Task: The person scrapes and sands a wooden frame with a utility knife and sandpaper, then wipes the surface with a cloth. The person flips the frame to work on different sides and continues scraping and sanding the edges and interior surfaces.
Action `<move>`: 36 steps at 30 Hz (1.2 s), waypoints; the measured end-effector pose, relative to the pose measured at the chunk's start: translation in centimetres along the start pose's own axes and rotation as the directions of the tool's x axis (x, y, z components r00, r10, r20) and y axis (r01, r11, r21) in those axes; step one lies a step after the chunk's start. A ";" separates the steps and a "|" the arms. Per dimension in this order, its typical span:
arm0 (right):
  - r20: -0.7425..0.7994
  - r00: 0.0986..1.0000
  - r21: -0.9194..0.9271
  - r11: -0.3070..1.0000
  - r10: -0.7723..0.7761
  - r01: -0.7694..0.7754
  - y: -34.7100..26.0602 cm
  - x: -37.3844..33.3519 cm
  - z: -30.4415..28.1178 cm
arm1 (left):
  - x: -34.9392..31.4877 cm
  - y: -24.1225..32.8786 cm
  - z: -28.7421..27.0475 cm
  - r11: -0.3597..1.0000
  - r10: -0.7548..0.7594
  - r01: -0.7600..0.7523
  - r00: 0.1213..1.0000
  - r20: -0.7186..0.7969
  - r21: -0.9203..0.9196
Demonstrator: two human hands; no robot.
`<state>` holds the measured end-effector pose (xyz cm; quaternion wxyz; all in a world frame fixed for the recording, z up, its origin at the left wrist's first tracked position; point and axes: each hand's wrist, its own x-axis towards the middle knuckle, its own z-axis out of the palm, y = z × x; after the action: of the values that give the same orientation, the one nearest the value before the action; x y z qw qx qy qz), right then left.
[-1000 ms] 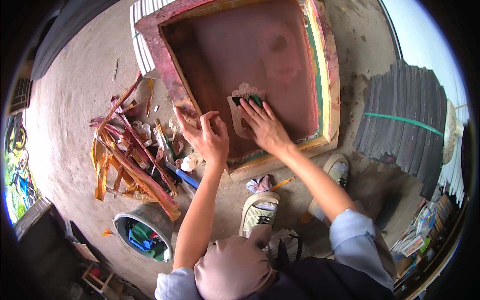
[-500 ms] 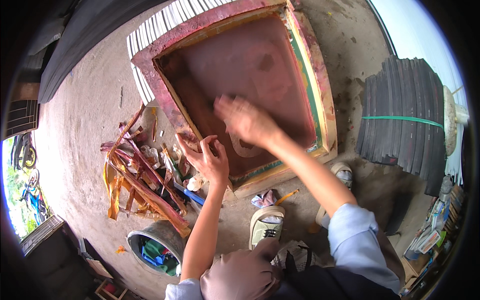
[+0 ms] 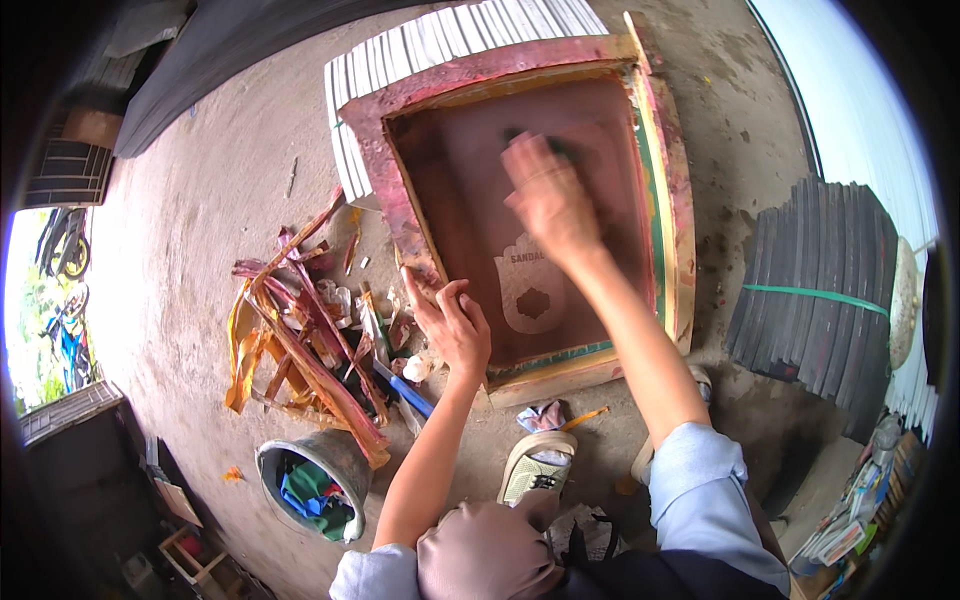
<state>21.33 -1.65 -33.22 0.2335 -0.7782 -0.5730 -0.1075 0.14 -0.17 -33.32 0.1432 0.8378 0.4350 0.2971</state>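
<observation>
A wooden screen-printing frame point(image 3: 410, 230), stained pink and red, lies tilted before me. Its brownish-purple mesh point(image 3: 470, 190) bears a pale sole-shaped stencil point(image 3: 520, 315) with a dark flower-like spot. Over the mesh's upper middle is my right hand point(image 3: 555, 200), fingers blurred by motion; dark patches show beside them, and I cannot make out whether anything lies underneath. At the frame's near left edge rests my left hand point(image 3: 455, 325), index finger stretched along the rim and the others loosely bent apart. Nothing shows in it.
Striped white boards point(image 3: 450, 40) lie under the frame's far side. Torn tape strips point(image 3: 300, 320) and a blue-handled tool point(image 3: 405, 390) litter the floor at left. A bucket with cloths point(image 3: 315, 490) stands nearer. Stacked dark sheets point(image 3: 815, 290) are at right; my shoe point(image 3: 537, 465) is below the frame.
My right hand has swept away from me and rightward over the mesh, uncovering the near stencil. My left hand stays at the frame's edge. The whole view has shifted slightly.
</observation>
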 end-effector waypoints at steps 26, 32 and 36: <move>0.317 0.948 0.145 0.987 0.016 -0.065 -5.3 -12.7 -1.0 | -0.1 0.1 0.0 0.999 0.001 0.001 0.999 0.034 -0.039; -0.112 0.935 -0.018 0.940 0.337 -0.341 4.5 -2.1 -3.4 | 0.0 0.8 0.1 0.999 -0.004 0.004 1.000 0.025 -0.035; -0.072 0.965 0.029 0.968 0.251 -0.250 0.7 -1.6 -1.7 | 0.0 0.2 -0.1 0.999 -0.033 0.034 0.999 0.033 -0.015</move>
<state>21.61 -4.02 -32.62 0.2742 -0.8374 -0.4621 -0.1005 0.21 -0.27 -33.12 0.1618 0.8340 0.4442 0.2844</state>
